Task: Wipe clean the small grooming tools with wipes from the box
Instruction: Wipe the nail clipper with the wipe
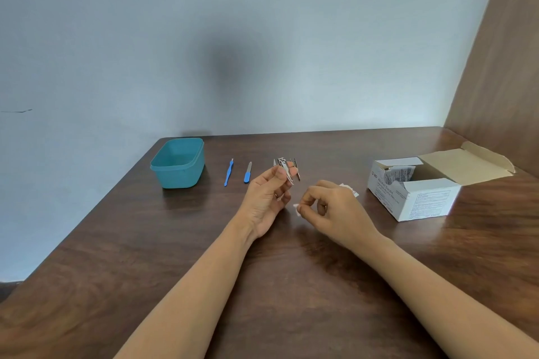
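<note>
Nearest the lens, shows two bare forearms reaching up over a dark wooden desk (291, 271). Finds the left hand (267, 198) raised, palm turned inward, thumb and fingertips pinching a small metal nail clipper (285, 167). Sets the clipper's long axis on a slant: upper end toward the far wall, lower end dipping right toward the other hand. Puts the right hand (332, 207) just beside it and slightly nearer the camera, fingers curled, thumb and forefinger pinching a small white wipe (297, 208). Shows a short gap between the two, with the wipe below and right of the metal. Suggests, as a judgement, a coming move up and leftward along that slant, with the right hand doing the travelling. Places a torn white wrapper (351, 189) just behind the right hand.

Lines up more tools on the desk beyond the hands: a blue-handled file (248, 173), a thin blue pusher (229, 173) further left, and another metal piece (296, 167), perhaps tweezers, partly hidden behind the clipper. Places a teal tub (178, 163) at far left and the open wipes box (420, 192) well apart on the right, nearer the right hand.
</note>
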